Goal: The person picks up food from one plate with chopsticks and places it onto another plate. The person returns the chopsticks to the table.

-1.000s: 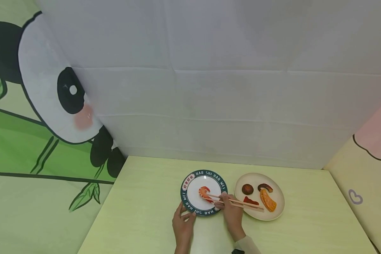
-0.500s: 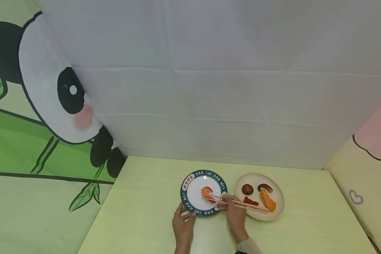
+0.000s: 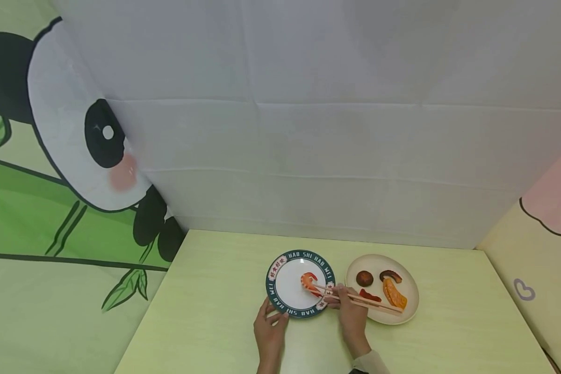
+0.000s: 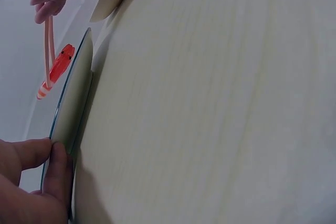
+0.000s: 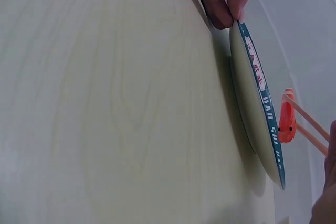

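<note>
My left hand grips the near left rim of a white plate with a dark green lettered border. In the left wrist view, its thumb and fingers pinch that rim. With my right hand I hold a pair of light wooden chopsticks over the plate's right side. Their tips clasp an orange-red shrimp, which has white stripes and dark eye spots. The shrimp stands over the plate's surface; whether it touches there I cannot tell.
To the right, a beige plate bears a round brown mushroom, a curved dark brown piece, an orange slice and a red piece. Both plates stand on a pale yellow table with a white cloth wall behind.
My right hand has shifted rightward, bringing the chopsticks and shrimp from the middle of the green-rimmed plate toward its right side. My left hand and both plates stay in place.
</note>
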A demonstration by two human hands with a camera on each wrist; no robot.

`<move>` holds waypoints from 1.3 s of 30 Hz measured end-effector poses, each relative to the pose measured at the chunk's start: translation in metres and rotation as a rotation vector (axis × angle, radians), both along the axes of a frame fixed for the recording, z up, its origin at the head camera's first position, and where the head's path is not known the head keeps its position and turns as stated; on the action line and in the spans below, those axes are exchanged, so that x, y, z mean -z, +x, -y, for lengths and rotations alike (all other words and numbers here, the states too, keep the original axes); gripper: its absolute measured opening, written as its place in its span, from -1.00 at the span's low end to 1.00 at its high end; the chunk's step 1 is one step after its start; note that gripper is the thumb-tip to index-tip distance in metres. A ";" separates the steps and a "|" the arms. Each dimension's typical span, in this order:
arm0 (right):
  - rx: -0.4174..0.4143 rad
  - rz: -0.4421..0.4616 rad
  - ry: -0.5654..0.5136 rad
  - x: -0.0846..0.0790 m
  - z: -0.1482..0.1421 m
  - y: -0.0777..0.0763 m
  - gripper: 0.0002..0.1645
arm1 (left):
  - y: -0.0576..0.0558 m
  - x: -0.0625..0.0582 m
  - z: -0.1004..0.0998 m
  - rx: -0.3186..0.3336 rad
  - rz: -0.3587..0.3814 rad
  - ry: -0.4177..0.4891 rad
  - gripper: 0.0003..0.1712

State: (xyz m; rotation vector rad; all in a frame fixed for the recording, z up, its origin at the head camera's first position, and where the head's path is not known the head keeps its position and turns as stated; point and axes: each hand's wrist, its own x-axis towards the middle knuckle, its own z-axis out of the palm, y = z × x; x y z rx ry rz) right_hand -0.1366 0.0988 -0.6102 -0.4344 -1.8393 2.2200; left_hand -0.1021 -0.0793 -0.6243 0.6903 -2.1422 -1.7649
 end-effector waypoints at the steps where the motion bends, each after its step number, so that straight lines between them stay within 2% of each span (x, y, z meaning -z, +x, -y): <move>1: 0.002 0.001 0.003 0.001 0.000 0.000 -0.59 | 0.000 0.000 0.000 0.000 -0.001 -0.001 -0.18; 12: 0.022 -0.034 -0.061 0.007 -0.005 -0.001 -0.61 | 0.001 -0.001 0.000 0.005 0.008 0.011 -0.17; 32: 0.060 0.009 0.000 0.001 -0.010 0.003 -0.58 | 0.000 0.000 0.000 0.001 0.008 -0.014 -0.18; 39: 0.059 -0.026 -0.025 0.000 -0.014 0.004 -0.57 | 0.000 0.000 0.000 0.005 -0.012 -0.004 -0.18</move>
